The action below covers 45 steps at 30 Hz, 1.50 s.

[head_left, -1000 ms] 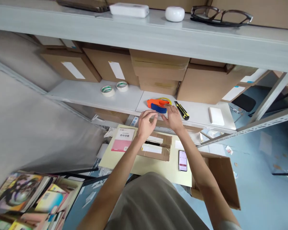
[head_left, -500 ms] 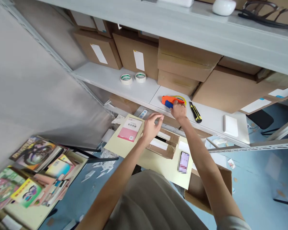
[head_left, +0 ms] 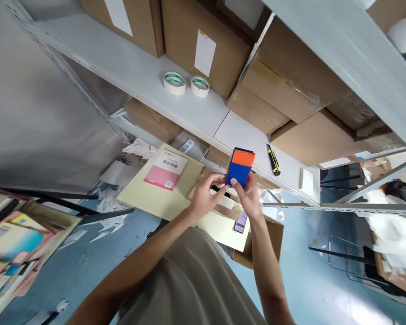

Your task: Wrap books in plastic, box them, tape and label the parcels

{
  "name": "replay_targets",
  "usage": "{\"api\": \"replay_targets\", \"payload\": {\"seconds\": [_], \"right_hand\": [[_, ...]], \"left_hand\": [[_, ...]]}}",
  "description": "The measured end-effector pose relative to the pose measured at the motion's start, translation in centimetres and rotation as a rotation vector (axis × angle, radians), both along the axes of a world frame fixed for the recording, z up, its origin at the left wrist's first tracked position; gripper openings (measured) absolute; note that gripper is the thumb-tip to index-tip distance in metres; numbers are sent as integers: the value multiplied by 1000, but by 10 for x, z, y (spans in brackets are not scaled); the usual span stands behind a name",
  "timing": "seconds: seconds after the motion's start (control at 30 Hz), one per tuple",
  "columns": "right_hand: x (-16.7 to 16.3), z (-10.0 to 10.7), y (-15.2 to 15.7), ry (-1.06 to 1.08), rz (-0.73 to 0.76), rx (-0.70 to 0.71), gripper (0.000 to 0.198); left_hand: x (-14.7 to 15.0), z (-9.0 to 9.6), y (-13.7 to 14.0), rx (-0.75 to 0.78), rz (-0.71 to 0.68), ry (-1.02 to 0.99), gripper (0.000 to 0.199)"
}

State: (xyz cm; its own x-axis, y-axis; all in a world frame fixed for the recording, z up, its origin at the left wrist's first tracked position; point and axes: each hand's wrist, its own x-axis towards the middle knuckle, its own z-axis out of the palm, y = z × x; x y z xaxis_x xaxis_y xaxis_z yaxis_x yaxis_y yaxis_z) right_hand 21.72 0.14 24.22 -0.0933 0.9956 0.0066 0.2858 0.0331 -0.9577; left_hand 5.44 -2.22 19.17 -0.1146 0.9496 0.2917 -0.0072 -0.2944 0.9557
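Observation:
An orange and blue tape dispenser (head_left: 240, 169) is raised above the table, its dark toothed edge uppermost. My right hand (head_left: 249, 195) is wrapped round its lower part, thumb on the blue face. At its lower left side, my left hand (head_left: 208, 193) has its fingers closed against the dispenser. A strip of yellow shows along the dispenser's left edge, the rest of the roll being hidden. Beneath my hands a cardboard box (head_left: 238, 211) lies on the pale yellow table (head_left: 138, 192), partly covered by them.
On the shelf (head_left: 135, 72) stand two tape rolls (head_left: 174, 84), a yellow-black utility knife (head_left: 273, 160) and a white case (head_left: 306, 181). A pink-white booklet (head_left: 165, 170) and a phone (head_left: 241, 222) lie on the table. An open carton (head_left: 274, 237) sits below; books (head_left: 13, 243) fill the left.
The tape dispenser has left the shelf in my right hand and come toward me, turned upright. My left hand has met it. The view has tilted and shifted.

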Motion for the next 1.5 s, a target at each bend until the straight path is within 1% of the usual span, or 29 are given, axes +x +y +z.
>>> {"api": "replay_targets", "payload": {"seconds": [0.1,0.17,0.23,0.33,0.4,0.5,0.6,0.7,0.8,0.93,1.07,1.2,1.3,1.4,1.5], "right_hand": [[-23,0,-13,-66,-29,-35,52],[-37,-5,-17,-146,-51,-45,52],[-47,-9,-20,-228,-54,-50,51],[-55,-8,-23,-315,1,-87,51],[-57,-2,-24,-349,51,-137,52],[-58,12,-26,-411,134,-228,51],[-59,27,-28,-499,200,-300,48],[-61,38,-28,-578,246,-327,45],[-67,45,-27,-639,305,-366,43],[-75,51,-27,-741,353,-384,41],[-79,50,-27,-801,389,-427,35],[-81,44,-22,-877,362,-499,41],[-86,44,-16,-950,347,-522,42],[-89,54,-7,-980,364,-563,44],[-88,77,4,-1005,401,-643,52]], "left_hand": [[-18,-2,-12,0,21,69,15],[-32,-6,-17,-34,3,83,14],[-48,-10,-19,-81,-56,60,15],[-78,-15,-14,-176,-160,-23,21],[-99,-15,-5,-243,-201,-126,32],[-127,-13,13,-309,-281,-284,48],[-148,-12,28,-331,-412,-324,50],[-161,-12,33,-355,-523,-336,50],[-166,-19,34,-424,-600,-417,50],[-159,-34,31,-515,-648,-499,45],[-147,-54,22,-567,-589,-496,51],[-136,-76,10,-648,-476,-483,61],[-129,-88,1,-674,-406,-463,60],[-123,-93,-5,-672,-413,-463,54],[-123,-97,-4,-708,-418,-479,50]]}}
